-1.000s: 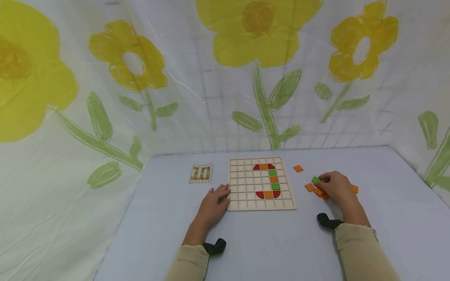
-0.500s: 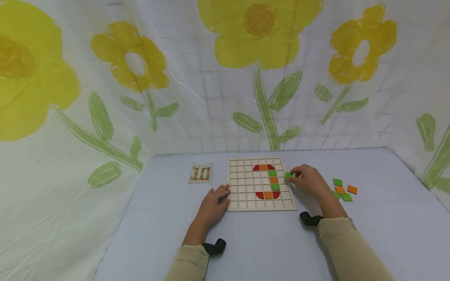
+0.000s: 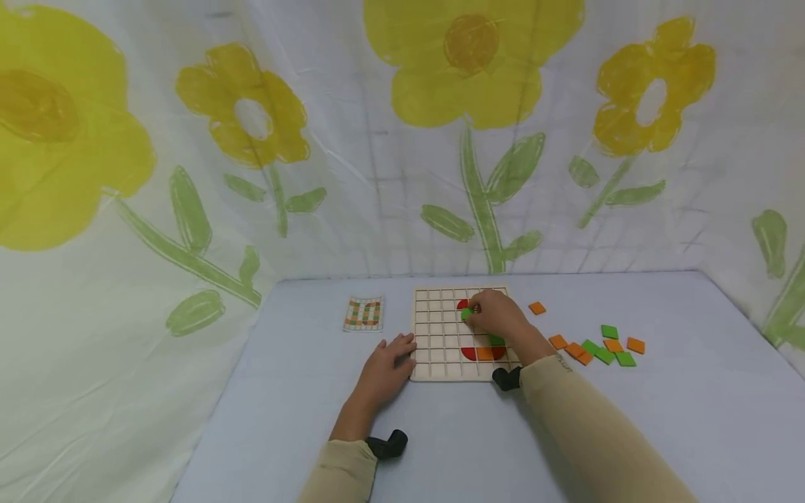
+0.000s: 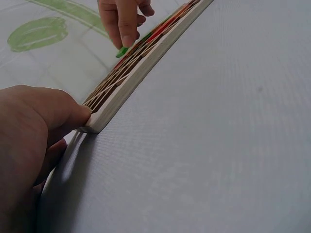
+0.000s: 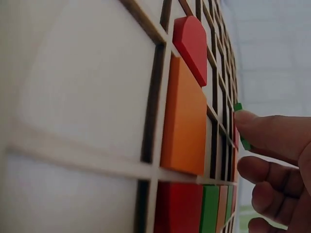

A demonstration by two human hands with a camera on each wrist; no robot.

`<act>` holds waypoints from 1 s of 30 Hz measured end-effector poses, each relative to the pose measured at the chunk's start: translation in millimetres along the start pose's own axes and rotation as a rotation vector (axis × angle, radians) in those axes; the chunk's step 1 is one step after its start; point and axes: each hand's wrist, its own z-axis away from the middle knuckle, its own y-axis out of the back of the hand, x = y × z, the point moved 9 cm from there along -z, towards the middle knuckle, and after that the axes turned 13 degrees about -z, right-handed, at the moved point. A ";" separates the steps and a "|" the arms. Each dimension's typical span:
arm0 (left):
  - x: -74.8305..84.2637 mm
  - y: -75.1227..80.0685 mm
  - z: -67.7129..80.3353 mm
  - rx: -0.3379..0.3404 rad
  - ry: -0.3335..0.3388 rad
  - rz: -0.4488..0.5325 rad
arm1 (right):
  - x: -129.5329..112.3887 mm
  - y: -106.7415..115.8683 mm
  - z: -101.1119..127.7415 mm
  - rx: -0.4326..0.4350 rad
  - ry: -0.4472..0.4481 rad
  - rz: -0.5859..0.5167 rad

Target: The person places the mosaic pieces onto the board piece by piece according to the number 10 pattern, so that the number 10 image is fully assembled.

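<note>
right hand (image 3: 497, 316) carried green tile (image 3: 466, 314) over board (image 3: 434, 349).

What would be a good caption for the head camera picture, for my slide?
Right hand pinches a green tile over the wooden grid board while the left hand steadies its edge.

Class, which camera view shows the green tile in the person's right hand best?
The left wrist view: the green tile pokes out below the right hand over the board. The head view shows a speck, the right wrist view only edges behind a fingertip.
</note>
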 end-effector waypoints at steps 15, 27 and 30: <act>2.2 -0.1 -1.4 0.002 -0.011 -0.007 | -0.7 -6.3 -3.7 -0.013 -0.020 0.045; 3.5 1.2 -0.5 0.005 -0.020 -0.013 | 1.1 -7.2 -8.4 -0.023 -0.026 0.031; 1.9 0.3 -0.4 0.004 -0.011 -0.010 | -0.6 -9.3 -8.9 -0.029 -0.008 0.022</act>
